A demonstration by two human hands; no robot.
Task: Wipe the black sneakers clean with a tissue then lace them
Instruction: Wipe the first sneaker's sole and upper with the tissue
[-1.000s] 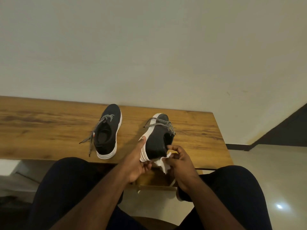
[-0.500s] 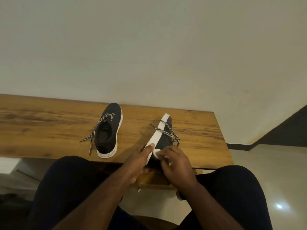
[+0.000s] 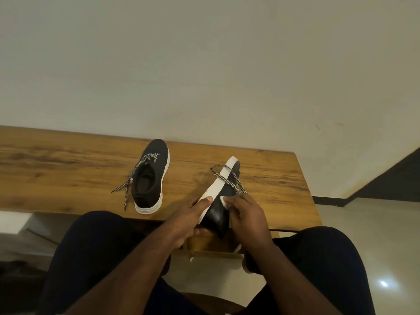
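Sneaker (image 3: 218, 208) tilted btwn hands; R fingers (image 3: 236, 202) press tissue (image 3: 223, 199) on side.

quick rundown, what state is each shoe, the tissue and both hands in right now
held sneaker: tipped on its side at the table's near edge, white sole facing left, laces loose
other sneaker: upright on the table, untouched, laces loose and trailing onto the wood
tissue: bunched, pressed on the held sneaker's black side
left hand: grips the held sneaker, thumb on its sole
right hand: holds the tissue against the shoe
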